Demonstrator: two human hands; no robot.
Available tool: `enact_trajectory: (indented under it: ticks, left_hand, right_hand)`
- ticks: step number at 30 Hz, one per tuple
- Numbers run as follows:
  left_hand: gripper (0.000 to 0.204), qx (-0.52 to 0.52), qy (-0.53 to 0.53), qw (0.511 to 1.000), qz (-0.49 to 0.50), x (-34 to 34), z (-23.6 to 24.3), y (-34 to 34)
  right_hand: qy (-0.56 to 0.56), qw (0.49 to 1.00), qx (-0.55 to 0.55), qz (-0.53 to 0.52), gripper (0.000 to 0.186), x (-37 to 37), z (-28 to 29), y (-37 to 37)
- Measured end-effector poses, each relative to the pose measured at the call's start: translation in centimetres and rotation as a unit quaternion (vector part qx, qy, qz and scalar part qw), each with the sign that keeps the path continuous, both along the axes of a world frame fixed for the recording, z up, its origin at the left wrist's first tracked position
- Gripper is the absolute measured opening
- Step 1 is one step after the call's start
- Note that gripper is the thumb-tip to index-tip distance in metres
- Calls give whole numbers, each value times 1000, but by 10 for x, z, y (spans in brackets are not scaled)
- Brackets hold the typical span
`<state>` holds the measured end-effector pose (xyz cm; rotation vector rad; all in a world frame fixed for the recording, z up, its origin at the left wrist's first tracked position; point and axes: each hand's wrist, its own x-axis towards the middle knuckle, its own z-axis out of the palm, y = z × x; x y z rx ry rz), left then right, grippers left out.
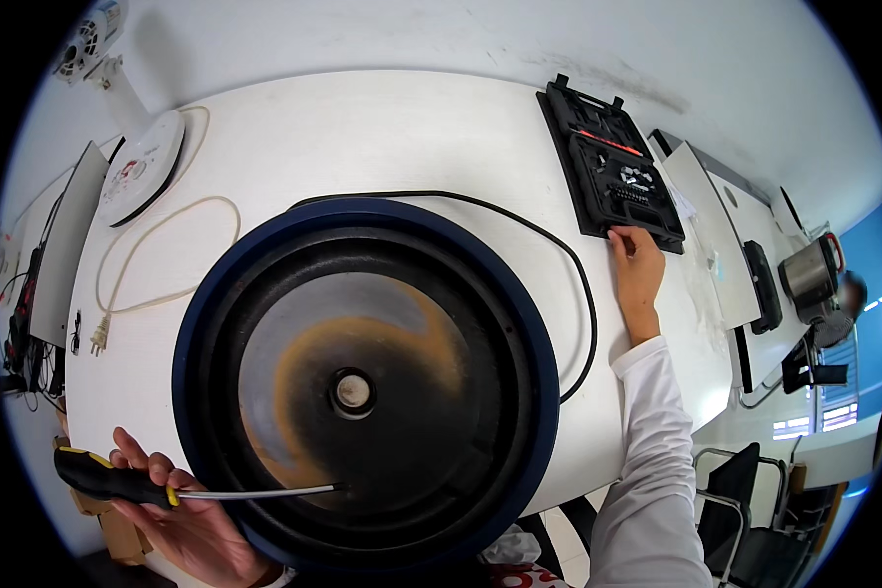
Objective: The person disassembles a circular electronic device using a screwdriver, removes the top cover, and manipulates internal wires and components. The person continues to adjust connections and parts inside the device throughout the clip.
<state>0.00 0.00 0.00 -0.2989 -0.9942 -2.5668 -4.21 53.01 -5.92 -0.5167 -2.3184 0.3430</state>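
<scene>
The largest risk lies with the round appliance (421, 392): its near side seems to reach past the table's front edge, so a hard lean there might tip or shift it. The black cord (594, 314) looping along its far and right sides could be snagged by the person's sleeve. Beyond it to the right, the open tool case (598, 206) might be dragged crooked by the right hand (640, 279), whose bent fingertips meet its near edge; whether they pinch anything cannot be told. The screwdriver (216, 495) is held in the left hand (181, 534), palm up and fingers curled around the handle, at the appliance's near left; its shaft reaches over the inner disc, and a loose grip could let the tip scratch it. Contact there is unclear.

Behind the appliance rises a white wall (363, 39), scuffed above the case. The white table (363, 127) spreads under and around the appliance. To its lower right stands a dark chair (740, 490); to its upper left, a white fan (147, 167); far right, a metal pot (808, 274). A pale plug (99, 338) lies to its left.
</scene>
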Motion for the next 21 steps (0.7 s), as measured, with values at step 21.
enact_trajectory:
  ticks: [21]
  left_hand:
    - [41,44,-59,995,68,-1,7,20]
  right_hand:
    - [-31,998,51,-2,8,-4,3,-7]
